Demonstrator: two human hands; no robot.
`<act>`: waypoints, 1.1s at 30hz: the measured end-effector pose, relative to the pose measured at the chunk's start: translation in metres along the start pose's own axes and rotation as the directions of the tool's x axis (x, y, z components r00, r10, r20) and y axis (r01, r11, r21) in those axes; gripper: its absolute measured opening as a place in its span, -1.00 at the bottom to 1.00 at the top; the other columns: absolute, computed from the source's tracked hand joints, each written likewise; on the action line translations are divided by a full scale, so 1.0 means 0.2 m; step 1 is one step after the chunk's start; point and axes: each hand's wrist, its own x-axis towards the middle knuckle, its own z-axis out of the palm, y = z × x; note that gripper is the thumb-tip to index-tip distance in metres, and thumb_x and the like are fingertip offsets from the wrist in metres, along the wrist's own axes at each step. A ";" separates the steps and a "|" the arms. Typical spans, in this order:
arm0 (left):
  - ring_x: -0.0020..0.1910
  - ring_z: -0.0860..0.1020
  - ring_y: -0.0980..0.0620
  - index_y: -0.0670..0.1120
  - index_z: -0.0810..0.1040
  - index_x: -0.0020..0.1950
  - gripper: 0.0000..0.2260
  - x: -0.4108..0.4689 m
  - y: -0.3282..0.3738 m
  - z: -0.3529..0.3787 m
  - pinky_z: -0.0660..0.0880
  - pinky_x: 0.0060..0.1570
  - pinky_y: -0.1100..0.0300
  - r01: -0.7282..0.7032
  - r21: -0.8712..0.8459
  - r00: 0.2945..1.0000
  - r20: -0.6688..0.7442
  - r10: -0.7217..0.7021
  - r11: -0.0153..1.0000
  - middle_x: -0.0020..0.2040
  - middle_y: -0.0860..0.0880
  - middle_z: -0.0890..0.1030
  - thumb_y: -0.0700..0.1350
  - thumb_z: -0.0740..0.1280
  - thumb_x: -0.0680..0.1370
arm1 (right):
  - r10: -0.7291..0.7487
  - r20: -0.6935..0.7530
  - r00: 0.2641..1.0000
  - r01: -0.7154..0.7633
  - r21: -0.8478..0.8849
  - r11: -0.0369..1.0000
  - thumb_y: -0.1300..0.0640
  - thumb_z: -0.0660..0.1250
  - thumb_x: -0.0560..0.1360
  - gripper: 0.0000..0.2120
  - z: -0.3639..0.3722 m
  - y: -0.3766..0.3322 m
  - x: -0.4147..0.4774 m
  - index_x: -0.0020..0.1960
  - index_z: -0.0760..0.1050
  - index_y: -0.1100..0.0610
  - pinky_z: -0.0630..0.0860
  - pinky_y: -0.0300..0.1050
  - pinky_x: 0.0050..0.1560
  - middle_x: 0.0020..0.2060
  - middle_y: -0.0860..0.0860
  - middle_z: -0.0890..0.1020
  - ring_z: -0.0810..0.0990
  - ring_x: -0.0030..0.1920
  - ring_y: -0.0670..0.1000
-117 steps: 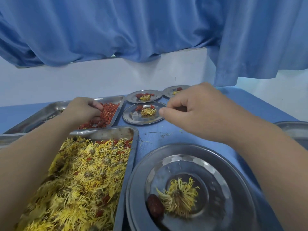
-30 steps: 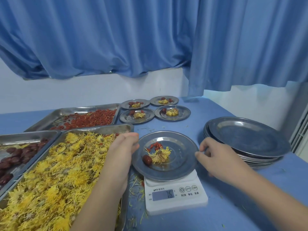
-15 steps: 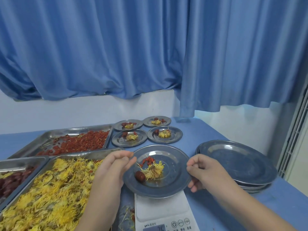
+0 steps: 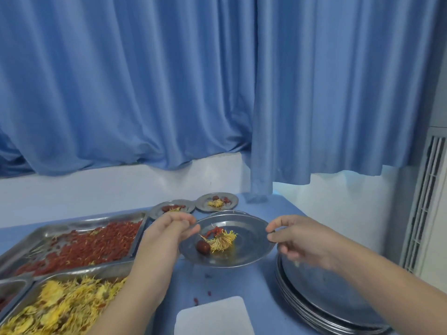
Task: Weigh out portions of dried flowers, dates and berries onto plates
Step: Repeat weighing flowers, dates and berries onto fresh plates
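A steel plate hangs in the air above the blue table, past the white scale. On it lie a yellow dried flower, a dark red date and a few red berries. My left hand pinches the plate's left rim. My right hand pinches its right rim. The scale's top is bare. Three filled plates show behind: one at back left, one at back right, and one mostly hidden by the held plate.
A tray of red berries and a tray of yellow flowers lie at the left, with a third tray's corner at the left edge. A stack of empty plates sits at the right. Loose berries dot the table.
Both hands lifted the filled plate off the scale and carried it away from me, toward the filled plates at the back. The scale's top now stands bare.
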 end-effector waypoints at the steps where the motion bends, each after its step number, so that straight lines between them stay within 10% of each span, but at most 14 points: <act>1: -0.02 0.69 -0.08 -0.12 0.64 -0.19 -0.76 0.04 0.00 0.03 0.45 -0.07 0.10 -0.003 0.022 1.000 0.007 0.003 1.000 -0.09 -0.11 0.71 -0.30 0.24 0.58 | 0.010 0.002 1.000 -0.010 0.034 0.999 0.34 0.29 0.51 -0.90 -0.02 -0.01 0.03 -0.04 0.46 0.17 0.20 -0.26 -0.57 -0.54 0.03 0.47 0.35 -0.60 -0.06; 4: -0.02 0.69 -0.04 -0.04 0.65 -0.27 -0.70 0.13 -0.01 0.14 0.46 0.04 0.00 -0.008 0.065 0.999 0.038 0.005 0.998 -0.11 -0.06 0.71 -0.29 0.25 0.57 | 0.027 -0.038 0.999 -0.021 0.153 0.988 0.44 0.24 0.51 -0.83 -0.09 -0.01 0.10 -0.10 0.42 0.19 0.27 -0.31 -0.62 -0.54 0.05 0.47 0.39 -0.60 -0.07; 8: -0.01 0.69 -0.03 -0.04 0.64 -0.28 -0.75 0.23 0.00 0.27 0.47 -0.23 0.35 0.001 0.036 0.997 0.082 -0.004 0.999 -0.17 -0.01 0.70 -0.27 0.29 0.53 | 0.060 -0.096 0.994 -0.037 0.225 0.974 0.47 0.21 0.51 -0.78 -0.18 0.02 0.21 -0.17 0.39 0.18 0.32 -0.30 -0.61 -0.49 0.07 0.47 0.41 -0.55 -0.06; 16: 0.03 0.64 -0.08 0.08 0.68 -0.18 -0.78 0.31 -0.10 0.28 0.52 0.12 0.01 0.001 0.157 0.997 0.074 -0.013 0.988 -0.08 -0.04 0.70 -0.20 0.33 0.52 | 0.133 -0.209 0.969 -0.071 0.281 0.957 0.48 0.18 0.52 -0.77 -0.42 0.09 0.43 -0.15 0.36 0.17 0.34 -0.32 -0.61 -0.45 0.08 0.40 0.40 -0.56 -0.05; 33: 0.00 0.69 -0.05 -0.10 0.68 -0.20 -0.75 0.34 -0.07 0.14 0.48 -0.06 0.05 -0.046 0.030 0.989 0.140 0.041 0.998 -0.03 -0.08 0.71 -0.29 0.26 0.57 | 0.263 -0.499 0.826 -0.190 0.193 0.963 0.52 0.14 0.53 -0.79 -0.70 0.35 0.81 -0.15 0.37 0.25 0.41 -0.31 -0.61 -0.32 0.18 0.46 0.43 -0.44 0.07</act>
